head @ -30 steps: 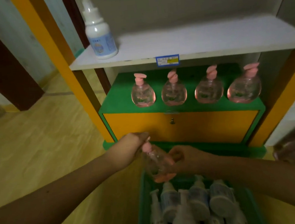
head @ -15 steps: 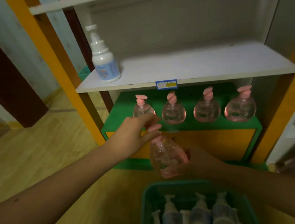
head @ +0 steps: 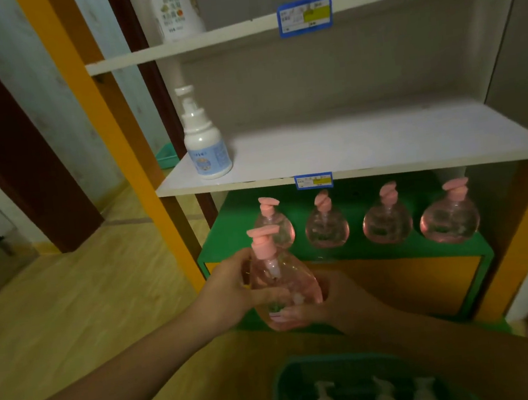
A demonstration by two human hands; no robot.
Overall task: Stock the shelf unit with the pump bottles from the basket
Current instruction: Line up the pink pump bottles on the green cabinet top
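A clear pink pump bottle (head: 281, 280) is upright in front of the shelf unit, held between both hands. My left hand (head: 230, 292) grips its left side. My right hand (head: 330, 300) cups its base and right side. Several matching pink pump bottles (head: 387, 222) stand in a row on the green bottom shelf (head: 360, 251). A white pump bottle with a blue label (head: 205, 144) stands at the left of the white middle shelf (head: 381, 143). The green basket (head: 279, 392) at the bottom holds several white pump bottles (head: 377, 397).
A tall white bottle (head: 175, 9) stands on the top shelf (head: 173, 47). Blue price tags (head: 304, 14) are fixed to the shelf edges. Orange uprights (head: 109, 125) frame the unit. Wooden floor (head: 70, 304) spreads to the left, with a dark door frame (head: 9, 140) beyond it.
Both hands lifted the pink bottle out of the basket and up to the level of the green shelf. My left hand moved from the pump head to the bottle's side. The view tilted upward.
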